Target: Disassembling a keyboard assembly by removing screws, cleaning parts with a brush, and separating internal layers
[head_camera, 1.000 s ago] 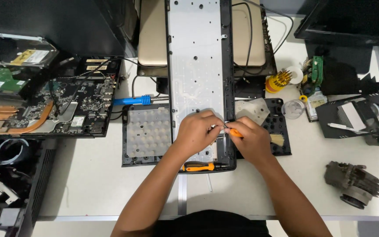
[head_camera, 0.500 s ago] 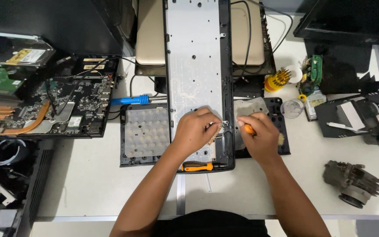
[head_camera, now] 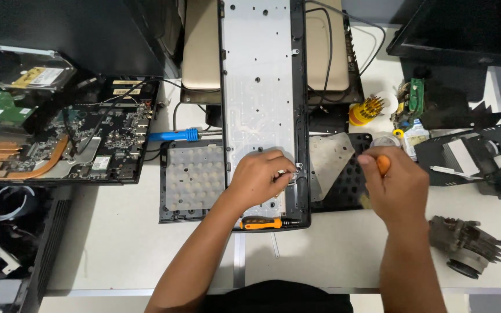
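Seen from the head camera, a keyboard backplate point(head_camera: 260, 87) is laid lengthwise on a white table point(head_camera: 117, 243), with loose metal sheets and a rubber dome mat point(head_camera: 195, 177) already set beside it. The left hand point(head_camera: 259, 179) is pinched shut on a small metal part at the backplate's lower edge. The right hand point(head_camera: 398, 188) is closed around an orange-handled screwdriver point(head_camera: 382, 165), held off to the side. Disassembly appears well underway, not finished.

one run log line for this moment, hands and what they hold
left hand: pinching small part on keyboard backplate | right hand: holding orange-handled screwdriver, off the plate | spare screwdriver: idle by plate
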